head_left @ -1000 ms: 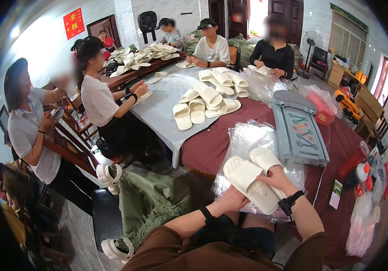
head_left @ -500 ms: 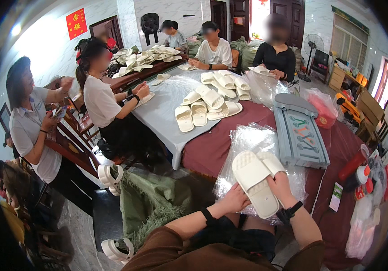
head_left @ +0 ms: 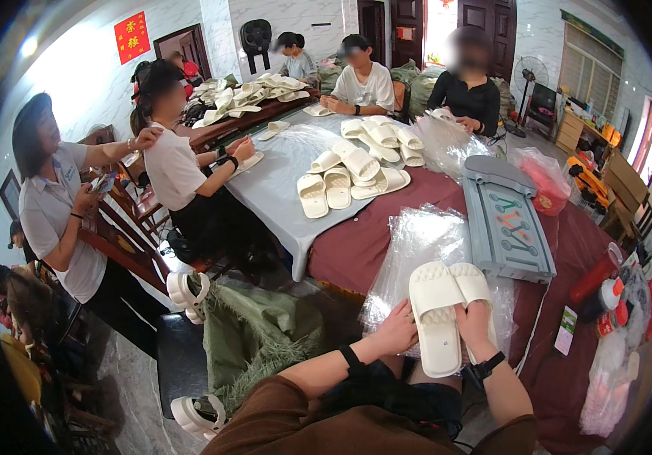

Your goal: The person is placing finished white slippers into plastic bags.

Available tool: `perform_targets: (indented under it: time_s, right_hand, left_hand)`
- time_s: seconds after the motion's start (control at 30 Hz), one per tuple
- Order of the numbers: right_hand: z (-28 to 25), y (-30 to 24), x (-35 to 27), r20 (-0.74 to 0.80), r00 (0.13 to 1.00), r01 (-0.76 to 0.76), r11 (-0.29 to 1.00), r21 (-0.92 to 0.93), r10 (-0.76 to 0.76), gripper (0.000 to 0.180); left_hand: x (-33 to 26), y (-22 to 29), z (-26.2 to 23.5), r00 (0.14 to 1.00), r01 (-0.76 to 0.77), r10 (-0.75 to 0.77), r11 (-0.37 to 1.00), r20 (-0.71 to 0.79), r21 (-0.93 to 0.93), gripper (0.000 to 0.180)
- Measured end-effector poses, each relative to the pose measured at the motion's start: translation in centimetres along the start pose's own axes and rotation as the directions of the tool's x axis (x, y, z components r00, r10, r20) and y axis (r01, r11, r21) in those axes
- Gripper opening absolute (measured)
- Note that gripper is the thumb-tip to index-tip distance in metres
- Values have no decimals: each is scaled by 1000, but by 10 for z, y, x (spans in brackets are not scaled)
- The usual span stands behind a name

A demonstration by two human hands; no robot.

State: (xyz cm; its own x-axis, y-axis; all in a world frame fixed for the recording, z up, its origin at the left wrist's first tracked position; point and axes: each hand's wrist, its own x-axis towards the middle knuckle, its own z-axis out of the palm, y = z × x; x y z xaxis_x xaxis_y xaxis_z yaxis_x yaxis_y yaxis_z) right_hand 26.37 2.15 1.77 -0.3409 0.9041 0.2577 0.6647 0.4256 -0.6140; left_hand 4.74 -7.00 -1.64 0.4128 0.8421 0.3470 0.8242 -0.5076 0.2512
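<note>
Two cream slide slippers, a left one (head_left: 436,311) and a right one (head_left: 471,282), are held side by side above a stack of clear plastic bags (head_left: 426,236), soles down, toes pointing away. My left hand (head_left: 394,332) grips the outer edge of the left slipper, with some fingertips out of sight beneath it. Between the two slippers, my right hand (head_left: 478,327) holds the right one at its open heel side, its fingers partly hidden by the strap and the other slipper.
A pile of slippers (head_left: 356,171) lies on the grey cover (head_left: 265,205). Right of the bags stands a grey plastic case (head_left: 508,227); a phone (head_left: 565,330) lies farther right. A green woven sack (head_left: 265,326) is at my left. Several people work around the table.
The slippers have shifted right and swung to a more upright angle, spreading side by side. At the left, a standing person's hand has come to rest on a seated person's shoulder.
</note>
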Motion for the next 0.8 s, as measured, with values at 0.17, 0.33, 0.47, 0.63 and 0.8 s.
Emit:
perform_targets:
  time_s: [0.17, 0.33, 0.47, 0.63, 0.8]
  right_hand:
    - [-24, -8, -18, -172, 978, 121, 993, 16, -117, 27]
    - [-48, 7, -62, -369, 929, 183, 831, 526, 29, 35]
    - [-66, -18, -86, -402, 914, 249, 710, 659, 53, 43]
    - [-86, -6, -117, -461, 877, 250, 692, 677, 135, 45]
    - [-99, -13, -135, -487, 859, 246, 705, 666, 160, 42]
  left_hand:
    - [6, -4, -4, 996, -13, 20, 996, -82, 84, 40]
    - [42, 2, -45, 988, 43, -31, 996, 155, -77, 35]
    - [52, -17, -40, 992, -117, 121, 989, 38, -90, 30]
    - [54, -3, -62, 995, 31, 15, 883, 95, -468, 29]
    - [43, 11, -92, 997, 71, -68, 916, 21, -394, 29]
